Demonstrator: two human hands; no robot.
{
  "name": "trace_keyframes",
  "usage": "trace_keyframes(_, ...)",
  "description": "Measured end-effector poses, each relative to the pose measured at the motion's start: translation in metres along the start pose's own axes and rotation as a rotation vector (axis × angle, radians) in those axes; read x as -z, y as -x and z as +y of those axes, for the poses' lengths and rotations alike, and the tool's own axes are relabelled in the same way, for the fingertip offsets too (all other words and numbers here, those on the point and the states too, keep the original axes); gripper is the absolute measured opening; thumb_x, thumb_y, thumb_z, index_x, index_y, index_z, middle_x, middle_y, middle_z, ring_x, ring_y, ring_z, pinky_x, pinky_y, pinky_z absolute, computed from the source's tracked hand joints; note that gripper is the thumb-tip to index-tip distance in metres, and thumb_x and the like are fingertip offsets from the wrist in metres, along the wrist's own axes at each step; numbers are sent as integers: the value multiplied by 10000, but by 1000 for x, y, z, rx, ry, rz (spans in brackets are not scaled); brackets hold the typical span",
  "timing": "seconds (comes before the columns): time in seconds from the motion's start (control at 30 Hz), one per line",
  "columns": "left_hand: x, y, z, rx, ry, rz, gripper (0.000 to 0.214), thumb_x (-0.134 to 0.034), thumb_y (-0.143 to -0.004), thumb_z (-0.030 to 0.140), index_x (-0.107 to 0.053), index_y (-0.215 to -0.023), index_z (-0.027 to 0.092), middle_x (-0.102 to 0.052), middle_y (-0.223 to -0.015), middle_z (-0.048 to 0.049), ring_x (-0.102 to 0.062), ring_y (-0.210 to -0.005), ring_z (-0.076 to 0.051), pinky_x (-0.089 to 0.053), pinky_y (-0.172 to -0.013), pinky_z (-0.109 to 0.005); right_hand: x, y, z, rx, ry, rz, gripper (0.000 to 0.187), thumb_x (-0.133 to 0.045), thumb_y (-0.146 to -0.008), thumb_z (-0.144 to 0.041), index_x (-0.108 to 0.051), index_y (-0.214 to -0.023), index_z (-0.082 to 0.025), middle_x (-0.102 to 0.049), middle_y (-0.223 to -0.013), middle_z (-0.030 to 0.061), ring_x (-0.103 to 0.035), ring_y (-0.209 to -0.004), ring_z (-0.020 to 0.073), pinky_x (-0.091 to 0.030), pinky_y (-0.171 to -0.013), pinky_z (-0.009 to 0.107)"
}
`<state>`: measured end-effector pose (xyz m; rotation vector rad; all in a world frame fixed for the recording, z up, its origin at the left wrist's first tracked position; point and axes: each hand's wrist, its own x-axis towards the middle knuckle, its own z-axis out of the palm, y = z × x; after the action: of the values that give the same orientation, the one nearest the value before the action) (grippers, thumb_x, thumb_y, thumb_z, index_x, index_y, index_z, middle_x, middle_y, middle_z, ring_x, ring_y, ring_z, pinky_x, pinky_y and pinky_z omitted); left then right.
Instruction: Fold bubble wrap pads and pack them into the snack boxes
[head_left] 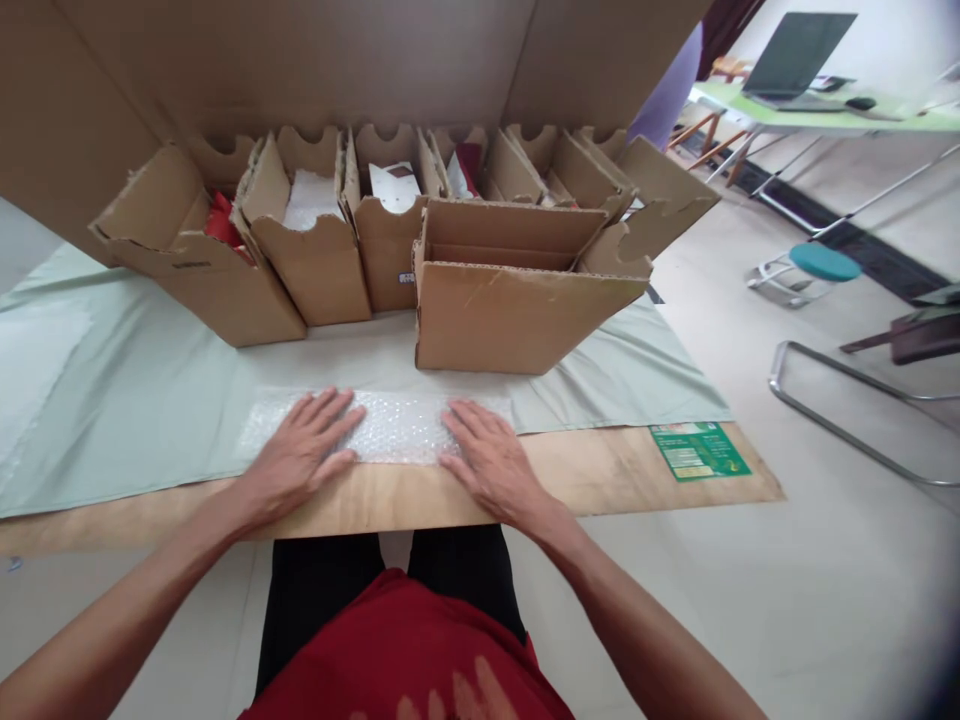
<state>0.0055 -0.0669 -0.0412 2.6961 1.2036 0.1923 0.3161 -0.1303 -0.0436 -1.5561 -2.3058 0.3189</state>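
A large cardboard panel (300,60) stands across the back, from ten to one o'clock, behind a row of open cardboard boxes (315,250) holding red and white items. At twelve o'clock, nearest the person, sits an open cardboard box (510,320) with its flaps up. All of this rests on a pale green cloth (135,420) spread over a wooden board (600,480), which carries a green label (697,450) at its three o'clock corner. In the middle, just in front of the near box, lies a sheet of bubble wrap (397,425), flat on the cloth with its near edge on the bare wood. The left hand (304,450) lies palm down on its nine o'clock end, fingers spread and flat, gripping nothing. The right hand (487,455) lies likewise on its three o'clock end, fingers open and pressed flat on the wrap.
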Motion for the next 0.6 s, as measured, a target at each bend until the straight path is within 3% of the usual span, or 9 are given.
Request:
trace_keyframes(0.1,3,46,-33,114,-55,94,567,-372,-1058,467,-408,-1585,260,-367,-1680,-121,-291,-1567,-357,-255,-1244,-605,19,39,31,-80,59,81,453,-490,-1052,-365,-558,-1460,-181,-522,-1565,150,-475,-1455,338,-439,-1137,566)
trace_keyframes(0.2,6,74,-41,186,-57,240,574,-457,-1024,483,-444,-1547,247,-471,-1601,-161,-389,-1509,-396,-344,-1191,-620,38,59,39,-75,72,209,354,-508,-1046,-349,-645,-1340,-206,-666,-1406,129,-569,-1366,332,-489,-1066,541)
trace_keyframes(0.27,8,76,-38,186,-48,319,508,-526,-1000,459,-538,-1458,239,-553,-1520,-171,-467,-1454,-400,-400,-1155,-607,44,56,33,-12,60,238,296,-549,-1027,-317,-683,-1272,-221,-705,-1341,114,-607,-1315,324,-503,-1041,525)
trace_keyframes(0.4,8,61,-33,160,0,391,251,-538,-1004,374,-732,-1109,254,-719,-1300,-123,-636,-1288,-352,-465,-1101,-580,32,30,21,148,45,152,247,-550,-1023,-252,-734,-1183,-216,-713,-1326,118,-668,-1197,310,-540,-958,499)
trace_keyframes(0.5,13,54,-35,172,63,401,264,-532,-998,391,-761,-965,264,-777,-1170,-85,-703,-1174,-316,-460,-1108,-587,21,14,26,173,30,189,241,-523,-1035,-199,-764,-1033,-202,-773,-1180,100,-719,-1057,279,-560,-879,454)
trace_keyframes(0.6,30,56,-33,188,179,353,274,-556,-966,451,-759,-893,281,-798,-1096,-47,-726,-1115,-293,-450,-1126,-586,28,11,29,178,-20,191,262,-497,-1047,-193,-750,-976,-204,-794,-1098,77,-738,-993,252,-561,-874,434)
